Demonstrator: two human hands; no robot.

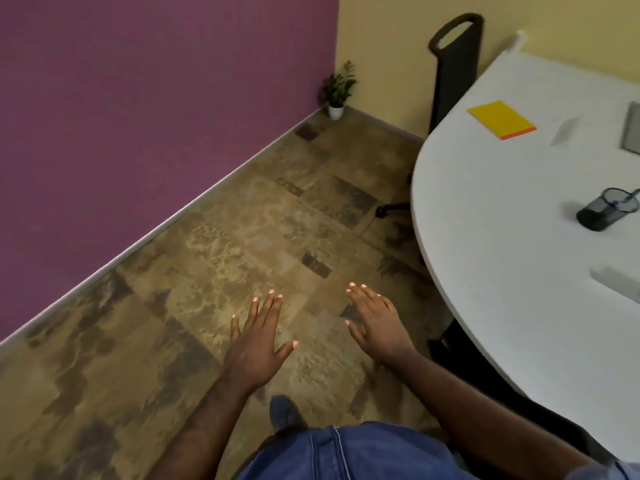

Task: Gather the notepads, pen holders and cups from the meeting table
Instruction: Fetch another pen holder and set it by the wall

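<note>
Left hand [258, 344]: held palm-down above the floor [214, 258], fingers straight and spread, grip released, holding nothing. Right hand [375, 323]: held palm-down just beside the left, fingers straight and close together, grip released, holding nothing. Both hands are over the floor, apart from the table [502, 209] and not touching it.

The white table with a rounded end occupies the right side of the view. Task items on it:
- Yellow notepad [500, 119], with an orange edge, lying flat near the far end of the tabletop.
- Black mesh pen holder [607, 209], standing on the tabletop nearer the person than the notepad, well apart from it, at the right edge of the view. A blue pen [627, 199] sticks out of its top.

A grey flat object [632, 128] lies at the right frame edge beyond the pen holder; it is cut off and cannot be identified. No detail of the pale blurred patches on the tabletop can be resolved.

A black chair [455, 71] stands at the far end of the table against the yellow wall [388, 64]. A small potted plant [337, 90] in a white pot sits in the corner where the purple wall [138, 98] meets the yellow wall. The person wears blue trousers [346, 455], and a dark shoe [285, 412] shows on the patterned brown floor
</note>
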